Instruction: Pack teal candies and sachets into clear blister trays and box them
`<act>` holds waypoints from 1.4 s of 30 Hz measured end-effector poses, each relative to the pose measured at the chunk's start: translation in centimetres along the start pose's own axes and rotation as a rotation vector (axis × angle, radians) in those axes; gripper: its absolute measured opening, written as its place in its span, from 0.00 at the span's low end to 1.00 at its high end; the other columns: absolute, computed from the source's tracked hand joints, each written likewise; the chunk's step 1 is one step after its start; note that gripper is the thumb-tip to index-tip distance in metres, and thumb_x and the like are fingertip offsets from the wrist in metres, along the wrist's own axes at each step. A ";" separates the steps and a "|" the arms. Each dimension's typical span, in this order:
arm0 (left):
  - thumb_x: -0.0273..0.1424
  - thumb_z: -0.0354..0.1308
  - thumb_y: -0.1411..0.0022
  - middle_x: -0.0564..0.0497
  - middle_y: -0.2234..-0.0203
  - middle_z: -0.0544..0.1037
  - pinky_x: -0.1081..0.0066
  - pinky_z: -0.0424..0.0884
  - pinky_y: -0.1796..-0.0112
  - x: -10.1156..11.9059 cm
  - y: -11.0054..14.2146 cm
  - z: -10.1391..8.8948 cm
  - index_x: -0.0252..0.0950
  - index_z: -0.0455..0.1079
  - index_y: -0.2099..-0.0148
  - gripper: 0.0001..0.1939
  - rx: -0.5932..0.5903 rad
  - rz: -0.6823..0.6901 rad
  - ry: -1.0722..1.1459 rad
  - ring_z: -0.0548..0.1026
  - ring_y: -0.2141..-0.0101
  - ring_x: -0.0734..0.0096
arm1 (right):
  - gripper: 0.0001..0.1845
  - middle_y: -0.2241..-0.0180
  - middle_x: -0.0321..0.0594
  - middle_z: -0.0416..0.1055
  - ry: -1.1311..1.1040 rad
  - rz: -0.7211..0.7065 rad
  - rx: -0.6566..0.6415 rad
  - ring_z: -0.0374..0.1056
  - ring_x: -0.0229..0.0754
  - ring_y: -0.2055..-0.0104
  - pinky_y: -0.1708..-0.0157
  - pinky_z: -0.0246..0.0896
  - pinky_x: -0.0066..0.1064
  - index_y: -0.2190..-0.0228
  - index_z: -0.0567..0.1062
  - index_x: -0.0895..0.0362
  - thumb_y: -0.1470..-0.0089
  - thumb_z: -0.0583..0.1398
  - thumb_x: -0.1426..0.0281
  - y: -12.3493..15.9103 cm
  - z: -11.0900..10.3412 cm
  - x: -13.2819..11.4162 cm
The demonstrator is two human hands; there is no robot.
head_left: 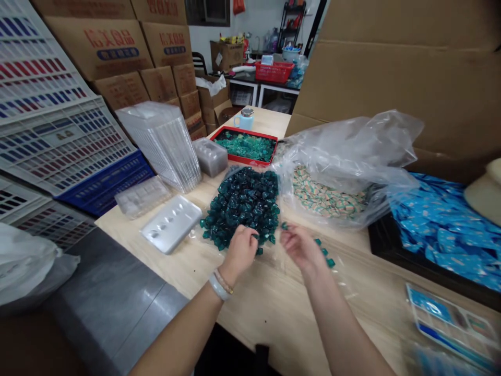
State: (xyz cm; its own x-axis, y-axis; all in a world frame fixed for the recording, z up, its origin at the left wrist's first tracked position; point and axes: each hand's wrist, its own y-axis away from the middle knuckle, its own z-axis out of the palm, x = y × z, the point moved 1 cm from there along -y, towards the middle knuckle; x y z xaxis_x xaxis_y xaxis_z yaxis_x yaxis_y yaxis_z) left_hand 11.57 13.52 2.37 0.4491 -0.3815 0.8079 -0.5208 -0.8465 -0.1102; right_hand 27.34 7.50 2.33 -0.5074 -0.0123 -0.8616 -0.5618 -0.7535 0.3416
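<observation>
A heap of dark green, glossy gem-like pieces lies in the middle of the table. My left hand, with bracelets at the wrist, is at the heap's near edge, its fingers closed in a pinch. A dark bit shows at its fingertips, too small to name surely. Just right of the heap, my right hand pinches one small green piece. Beside that hand, several loose green pieces lie on the table. A white moulded tray with hollows sits left of the heap.
Stacked clear plastic trays stand at the left. Behind the heap are a red-rimmed tray of lighter green bits and a blue mug. A plastic bag of small packets and blue packets in a black tray lie right.
</observation>
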 end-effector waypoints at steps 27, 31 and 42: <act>0.26 0.54 0.49 0.56 0.80 0.67 0.80 0.64 0.76 2.2 -0.7 2.2 0.33 0.62 0.69 0.04 0.027 -0.455 1.395 0.65 0.79 0.83 | 0.06 0.85 0.32 0.67 0.036 0.067 -0.199 0.61 0.33 0.83 0.82 0.56 0.25 0.78 0.70 0.58 0.68 0.58 0.73 1.7 4.9 0.3; 0.21 0.44 0.43 0.56 0.81 0.62 0.83 0.62 0.79 1.1 -1.4 0.1 0.33 0.59 0.74 0.08 0.220 -0.605 1.581 0.62 0.81 0.85 | 0.06 0.84 0.34 0.67 -0.078 0.068 -0.137 0.60 0.32 0.83 0.83 0.56 0.25 0.80 0.70 0.57 0.69 0.58 0.73 1.8 3.5 0.0; 0.26 0.51 0.50 0.56 0.80 0.67 0.80 0.61 0.80 1.7 2.9 2.2 0.34 0.63 0.63 0.09 0.045 -0.454 0.996 0.65 0.81 0.82 | 0.15 0.71 0.41 0.67 0.943 -0.566 -0.122 0.63 0.40 0.71 0.68 0.60 0.34 0.63 0.71 0.57 0.53 0.51 0.71 3.0 0.8 1.6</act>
State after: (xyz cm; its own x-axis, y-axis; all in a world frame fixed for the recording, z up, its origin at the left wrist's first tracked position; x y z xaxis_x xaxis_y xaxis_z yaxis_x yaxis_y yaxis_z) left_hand 12.42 9.66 2.13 -0.2063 0.4234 0.8822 -0.4192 -0.8529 0.3113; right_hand 24.30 5.78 2.28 0.5333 -0.1025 -0.8397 -0.4611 -0.8675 -0.1869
